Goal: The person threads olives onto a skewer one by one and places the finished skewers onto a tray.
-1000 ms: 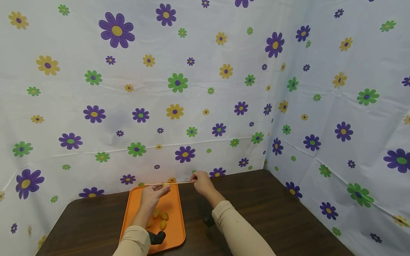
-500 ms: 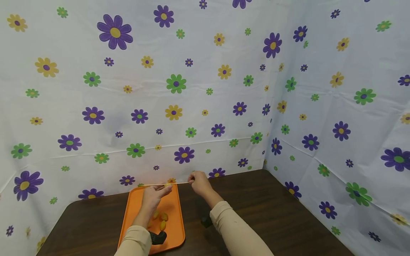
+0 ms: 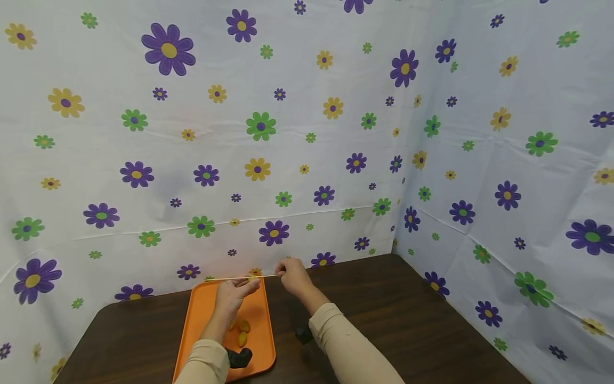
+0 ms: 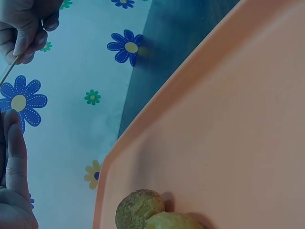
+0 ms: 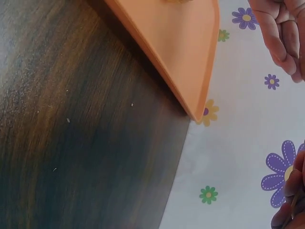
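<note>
before flowered cloth (image 3: 211,152), near the orange tray's (image 3: 259,316) far edge, a thin stick (image 3: 268,276), probably light, stiff, best held endwise, is pinched by the right hand (image 3: 293,278); what the left hand (image 3: 229,297) grips is unclear.

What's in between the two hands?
A thin stick crosses the gap between the left hand and the right hand, as the head view shows.

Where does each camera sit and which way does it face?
Head: on the head, facing forward and down at the orange tray; left grip, right grip, sleeves show.
Left wrist: on that wrist, facing the tray; both grips at left edge.
Right wrist: on that wrist, facing the table and tray corner; both grips at right edge.
Wrist views share the tray and flowered backdrop.
</note>
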The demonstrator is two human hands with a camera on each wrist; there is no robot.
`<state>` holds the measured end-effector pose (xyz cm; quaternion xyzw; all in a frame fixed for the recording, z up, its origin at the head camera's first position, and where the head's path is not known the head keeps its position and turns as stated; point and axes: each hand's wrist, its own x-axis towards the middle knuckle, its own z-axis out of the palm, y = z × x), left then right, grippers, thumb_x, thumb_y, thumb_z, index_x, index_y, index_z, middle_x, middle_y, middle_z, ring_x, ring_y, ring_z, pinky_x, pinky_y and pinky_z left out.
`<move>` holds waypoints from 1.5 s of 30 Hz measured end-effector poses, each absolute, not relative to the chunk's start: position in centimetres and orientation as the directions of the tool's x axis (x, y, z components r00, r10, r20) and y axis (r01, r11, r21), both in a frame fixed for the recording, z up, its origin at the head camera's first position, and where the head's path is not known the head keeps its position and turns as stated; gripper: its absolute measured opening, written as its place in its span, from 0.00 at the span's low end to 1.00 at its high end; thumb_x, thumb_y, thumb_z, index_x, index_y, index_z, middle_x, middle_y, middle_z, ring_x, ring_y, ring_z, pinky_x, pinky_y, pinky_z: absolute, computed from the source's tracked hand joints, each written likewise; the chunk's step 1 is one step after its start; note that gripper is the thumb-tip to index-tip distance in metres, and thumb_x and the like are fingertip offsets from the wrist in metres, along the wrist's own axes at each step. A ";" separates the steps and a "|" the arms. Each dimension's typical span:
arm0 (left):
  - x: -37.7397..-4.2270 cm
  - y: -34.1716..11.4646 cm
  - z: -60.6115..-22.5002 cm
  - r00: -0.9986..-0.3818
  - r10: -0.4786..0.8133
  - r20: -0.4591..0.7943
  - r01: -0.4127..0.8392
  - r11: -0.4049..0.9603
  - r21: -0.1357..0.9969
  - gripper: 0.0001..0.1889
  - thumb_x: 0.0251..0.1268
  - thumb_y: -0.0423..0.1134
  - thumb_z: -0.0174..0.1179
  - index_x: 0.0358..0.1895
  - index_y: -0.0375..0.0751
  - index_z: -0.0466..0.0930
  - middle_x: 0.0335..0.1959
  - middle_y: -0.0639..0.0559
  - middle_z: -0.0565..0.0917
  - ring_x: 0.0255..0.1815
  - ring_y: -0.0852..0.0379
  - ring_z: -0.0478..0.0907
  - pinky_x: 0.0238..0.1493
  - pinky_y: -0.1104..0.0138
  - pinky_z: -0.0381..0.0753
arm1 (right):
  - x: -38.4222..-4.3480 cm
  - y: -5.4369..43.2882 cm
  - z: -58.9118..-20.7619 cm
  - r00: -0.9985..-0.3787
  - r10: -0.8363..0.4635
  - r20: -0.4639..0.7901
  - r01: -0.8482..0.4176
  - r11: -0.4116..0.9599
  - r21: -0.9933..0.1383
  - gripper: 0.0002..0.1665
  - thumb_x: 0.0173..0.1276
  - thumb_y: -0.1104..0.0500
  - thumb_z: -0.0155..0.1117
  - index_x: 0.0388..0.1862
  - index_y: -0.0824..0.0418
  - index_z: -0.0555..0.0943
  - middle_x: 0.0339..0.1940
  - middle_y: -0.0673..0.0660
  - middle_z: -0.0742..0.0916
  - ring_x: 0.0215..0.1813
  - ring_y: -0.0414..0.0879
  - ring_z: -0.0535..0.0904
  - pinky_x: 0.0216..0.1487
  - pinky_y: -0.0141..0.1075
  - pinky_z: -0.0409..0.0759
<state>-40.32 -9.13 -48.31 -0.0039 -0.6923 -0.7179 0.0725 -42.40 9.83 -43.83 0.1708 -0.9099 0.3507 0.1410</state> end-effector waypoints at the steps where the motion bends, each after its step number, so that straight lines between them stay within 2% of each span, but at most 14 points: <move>1: -40.3 -9.1 -48.3 -0.990 -0.100 0.100 0.103 -0.031 0.994 0.20 0.63 0.41 0.73 0.49 0.28 0.86 0.39 0.44 0.90 0.38 0.56 0.89 0.57 0.55 0.82 | -42.4 9.8 -43.8 -0.902 -0.212 0.375 -0.409 0.695 -0.592 0.13 0.64 0.75 0.64 0.27 0.60 0.84 0.26 0.50 0.82 0.31 0.41 0.73 0.35 0.33 0.79; 4: -40.2 -8.9 -48.3 -0.990 -0.097 0.101 0.104 -0.027 0.994 0.20 0.63 0.41 0.72 0.50 0.27 0.86 0.40 0.43 0.90 0.39 0.56 0.89 0.62 0.48 0.77 | -42.3 9.6 -43.8 -0.904 -0.210 0.372 -0.406 0.691 -0.598 0.12 0.64 0.76 0.64 0.27 0.61 0.84 0.26 0.50 0.82 0.31 0.42 0.73 0.35 0.33 0.79; 6: -40.1 -8.8 -48.3 -0.990 -0.097 0.100 0.103 -0.022 0.994 0.20 0.63 0.41 0.73 0.50 0.27 0.86 0.40 0.44 0.90 0.39 0.57 0.89 0.62 0.48 0.77 | -42.2 9.5 -43.8 -0.907 -0.209 0.366 -0.403 0.687 -0.604 0.12 0.64 0.76 0.64 0.28 0.62 0.84 0.26 0.50 0.82 0.31 0.42 0.73 0.35 0.33 0.79; 14: -40.1 -8.1 -48.3 -0.990 -0.085 0.115 0.120 -0.054 0.991 0.21 0.62 0.39 0.73 0.51 0.25 0.84 0.40 0.43 0.90 0.37 0.58 0.88 0.49 0.63 0.86 | -42.0 8.9 -43.7 -0.907 -0.220 0.360 -0.406 0.687 -0.603 0.12 0.64 0.76 0.63 0.28 0.61 0.84 0.27 0.50 0.83 0.32 0.41 0.74 0.36 0.32 0.80; 19: -40.2 -7.9 -48.3 -0.989 -0.093 0.114 0.120 -0.065 0.991 0.21 0.62 0.39 0.73 0.51 0.24 0.84 0.42 0.41 0.90 0.38 0.56 0.89 0.47 0.64 0.87 | -41.9 8.7 -43.7 -0.920 -0.211 0.330 -0.381 0.681 -0.625 0.12 0.65 0.76 0.63 0.30 0.61 0.84 0.28 0.49 0.82 0.32 0.42 0.74 0.36 0.32 0.79; 23: -40.3 -8.0 -48.3 -0.990 -0.090 0.112 0.118 -0.058 0.991 0.22 0.62 0.38 0.73 0.52 0.24 0.83 0.43 0.40 0.89 0.40 0.50 0.89 0.45 0.66 0.88 | -42.0 8.7 -43.8 -0.921 -0.202 0.332 -0.378 0.668 -0.641 0.11 0.66 0.75 0.63 0.31 0.62 0.84 0.28 0.52 0.82 0.31 0.42 0.73 0.35 0.32 0.78; 26: -40.2 -8.5 -48.3 -0.992 -0.047 0.117 0.117 0.009 0.993 0.22 0.63 0.39 0.73 0.54 0.26 0.82 0.45 0.40 0.89 0.45 0.44 0.87 0.46 0.63 0.88 | -42.0 8.9 -43.8 -0.920 -0.196 0.339 -0.380 0.657 -0.651 0.10 0.67 0.75 0.62 0.31 0.63 0.84 0.29 0.55 0.83 0.32 0.43 0.73 0.35 0.33 0.78; 30: -39.6 -10.1 -48.1 -0.992 0.023 0.124 0.126 0.209 0.970 0.21 0.66 0.41 0.70 0.57 0.33 0.83 0.49 0.42 0.88 0.50 0.45 0.85 0.48 0.58 0.87 | -42.1 9.6 -43.7 -0.915 -0.191 0.355 -0.388 0.657 -0.646 0.08 0.67 0.74 0.63 0.32 0.64 0.84 0.29 0.55 0.83 0.32 0.44 0.73 0.37 0.35 0.79; 33: -39.1 -11.9 -48.2 -0.992 0.015 0.126 0.122 0.368 0.922 0.17 0.69 0.40 0.68 0.56 0.34 0.84 0.47 0.43 0.88 0.46 0.46 0.85 0.46 0.58 0.87 | -42.3 10.4 -43.8 -0.914 -0.178 0.364 -0.385 0.658 -0.647 0.09 0.67 0.74 0.63 0.30 0.63 0.83 0.28 0.53 0.82 0.32 0.44 0.73 0.37 0.36 0.79; 36: -38.8 -13.5 -48.4 -0.992 -0.005 0.128 0.109 0.497 0.861 0.14 0.71 0.35 0.64 0.53 0.30 0.84 0.42 0.42 0.88 0.39 0.47 0.84 0.41 0.58 0.87 | -42.4 11.2 -44.0 -0.920 -0.161 0.359 -0.373 0.643 -0.669 0.09 0.66 0.75 0.64 0.30 0.63 0.83 0.28 0.55 0.83 0.32 0.45 0.73 0.37 0.36 0.78; 40: -38.7 -15.2 -49.0 -0.997 0.027 0.071 0.074 0.574 0.816 0.12 0.71 0.33 0.62 0.50 0.27 0.84 0.37 0.42 0.87 0.33 0.50 0.83 0.35 0.60 0.85 | -42.5 12.1 -44.4 -0.930 -0.142 0.340 -0.350 0.626 -0.697 0.10 0.65 0.76 0.63 0.30 0.63 0.83 0.31 0.59 0.84 0.33 0.45 0.73 0.37 0.37 0.78; 45: -38.3 -15.8 -49.0 -0.997 0.055 -0.063 -0.011 0.659 0.752 0.12 0.67 0.39 0.68 0.45 0.32 0.86 0.34 0.46 0.82 0.32 0.51 0.76 0.33 0.63 0.81 | -42.5 12.5 -44.9 -0.937 -0.140 0.320 -0.335 0.616 -0.713 0.11 0.65 0.77 0.62 0.29 0.63 0.81 0.32 0.59 0.84 0.33 0.46 0.73 0.37 0.39 0.78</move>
